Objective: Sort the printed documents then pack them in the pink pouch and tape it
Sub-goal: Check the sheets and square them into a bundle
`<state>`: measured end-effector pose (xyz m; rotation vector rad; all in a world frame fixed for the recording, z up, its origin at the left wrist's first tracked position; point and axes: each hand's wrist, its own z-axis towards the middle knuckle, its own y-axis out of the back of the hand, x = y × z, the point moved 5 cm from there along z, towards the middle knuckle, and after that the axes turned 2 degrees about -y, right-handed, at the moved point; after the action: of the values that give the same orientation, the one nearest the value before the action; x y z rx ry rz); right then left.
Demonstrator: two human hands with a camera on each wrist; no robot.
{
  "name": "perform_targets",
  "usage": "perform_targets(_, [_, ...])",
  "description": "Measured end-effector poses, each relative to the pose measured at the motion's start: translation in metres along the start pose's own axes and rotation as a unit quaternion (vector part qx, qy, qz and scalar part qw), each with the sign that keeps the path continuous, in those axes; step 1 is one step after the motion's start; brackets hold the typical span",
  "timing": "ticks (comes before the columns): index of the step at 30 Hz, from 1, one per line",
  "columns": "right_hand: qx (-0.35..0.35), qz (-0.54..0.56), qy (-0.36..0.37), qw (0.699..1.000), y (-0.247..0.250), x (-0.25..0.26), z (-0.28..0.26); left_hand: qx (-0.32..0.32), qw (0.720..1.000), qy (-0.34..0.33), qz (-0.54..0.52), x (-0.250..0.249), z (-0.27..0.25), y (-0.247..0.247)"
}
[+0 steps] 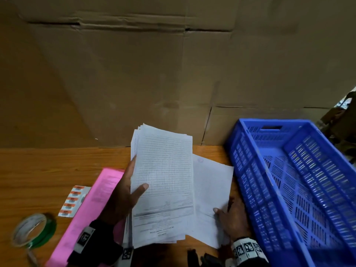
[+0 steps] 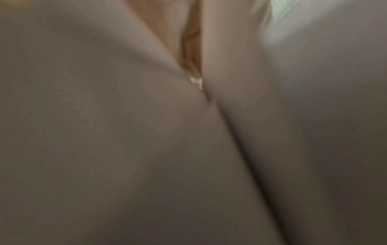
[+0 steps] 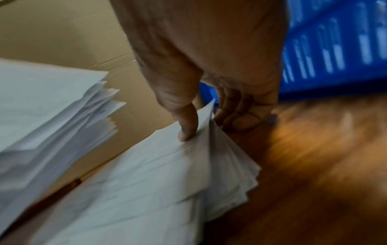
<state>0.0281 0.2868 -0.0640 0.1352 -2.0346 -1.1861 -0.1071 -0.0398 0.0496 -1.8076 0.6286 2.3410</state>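
Note:
My left hand [image 1: 127, 191] grips a thick stack of printed documents [image 1: 163, 176], thumb on the gridded top sheet, fingers behind. It holds the stack raised above the wooden table [image 1: 48, 166]. To its right a second stack of documents [image 1: 210, 193] lies face down on the table. My right hand [image 1: 231, 218] pinches that stack's right edge [image 3: 207, 132], thumb on top and fingers curled under. The pink pouch [image 1: 92, 205] lies flat on the table, partly under my left hand. A roll of clear tape with a green core [image 1: 32, 230] sits at the near left. The left wrist view is a blurred close-up of skin.
A blue slatted plastic crate [image 1: 289, 180] stands at the right, close to my right hand. A cardboard wall [image 1: 154, 74] closes off the back of the table. A strip of orange-and-white labels [image 1: 74, 201] lies left of the pouch.

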Motion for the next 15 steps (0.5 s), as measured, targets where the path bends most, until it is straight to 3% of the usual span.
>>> perform_targets(2, [0.019,0.067,-0.039,0.997,-0.001,-0.008,0.005,-0.006,1.0,-0.011,-0.012,0.0,0.003,0.001])
perform_targets(4, [0.012,0.066,-0.054,0.996,0.002,-0.013,0.008,-0.019,1.0,-0.009,-0.016,0.0,0.003,0.004])
perform_targets(6, [0.003,0.03,-0.042,0.999,0.007,-0.013,0.008,-0.018,1.0,-0.011,0.001,-0.001,0.002,0.007])
perform_targets(10, [-0.023,0.006,-0.008,1.0,0.012,-0.012,0.007,0.048,0.996,-0.02,0.077,-0.002,0.0,0.003])
perform_targets(15, [-0.066,0.023,0.007,0.998,0.013,-0.012,0.007,0.043,0.995,-0.018,0.087,0.004,-0.002,0.003])
